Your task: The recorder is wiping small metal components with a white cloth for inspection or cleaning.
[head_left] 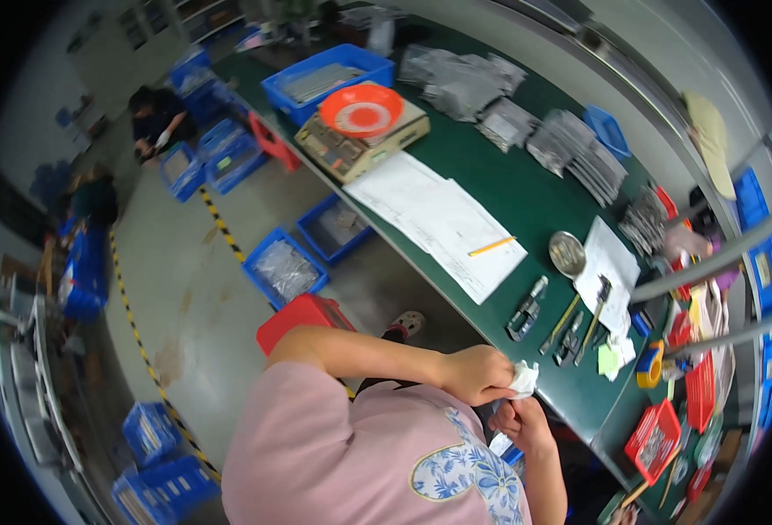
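Observation:
Both of my hands are close together in front of my body, just off the table's near edge. My left hand (478, 373) is closed, pinching a crumpled white piece of tissue or cloth (524, 380) that sticks out past its fingertips. Right beneath it, my right hand (523, 418) has its fingers curled up against the lower side of the white piece. Whatever lies inside the right fingers is hidden. On the green table (526, 210) nearest my hands are a black caliper-like tool (527, 309), dark hand tools (570, 339) and a yellow-green notepad (610, 360).
A scale with an orange pan (361, 110), paper sheets (438, 219) with a pencil (493, 246), a metal bowl (567, 254) and bagged parts (465, 80) occupy the table. Red bins (653, 444) stand at right. A red stool (303, 319) and blue crates (285, 265) are on the floor. Another person (158, 122) sits far left.

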The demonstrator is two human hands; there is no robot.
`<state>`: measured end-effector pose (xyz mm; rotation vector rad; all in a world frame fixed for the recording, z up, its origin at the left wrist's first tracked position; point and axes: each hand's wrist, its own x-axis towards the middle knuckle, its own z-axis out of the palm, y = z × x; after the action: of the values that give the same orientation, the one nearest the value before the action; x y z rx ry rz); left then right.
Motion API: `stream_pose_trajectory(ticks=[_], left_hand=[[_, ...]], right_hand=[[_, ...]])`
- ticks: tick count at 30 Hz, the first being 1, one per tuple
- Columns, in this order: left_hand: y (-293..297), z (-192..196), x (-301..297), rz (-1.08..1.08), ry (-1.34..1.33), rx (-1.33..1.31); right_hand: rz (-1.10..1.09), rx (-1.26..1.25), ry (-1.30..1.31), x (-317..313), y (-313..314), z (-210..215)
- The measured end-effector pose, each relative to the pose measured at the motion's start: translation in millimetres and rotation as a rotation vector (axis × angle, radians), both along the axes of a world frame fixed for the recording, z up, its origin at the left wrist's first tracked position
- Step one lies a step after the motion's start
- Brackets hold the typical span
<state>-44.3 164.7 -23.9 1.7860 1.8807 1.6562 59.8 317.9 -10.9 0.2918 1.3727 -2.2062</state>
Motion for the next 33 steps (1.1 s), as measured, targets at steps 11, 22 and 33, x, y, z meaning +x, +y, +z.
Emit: stream_pose_trajectory(ticks=[11, 22, 33], left_hand=[[9, -16, 8, -0.03, -0.541, -0.337], [44, -26, 9, -0.14, -0.853, -0.576], [42, -25, 12, -0.127, -0.901, -0.563]], right_hand=[[-0.108, 1.331, 1.016, 1, 4, 14], [-0.429, 1.264, 0.43, 32, 12, -10], [-0.429, 1.228, 0.4, 39, 8, -12]])
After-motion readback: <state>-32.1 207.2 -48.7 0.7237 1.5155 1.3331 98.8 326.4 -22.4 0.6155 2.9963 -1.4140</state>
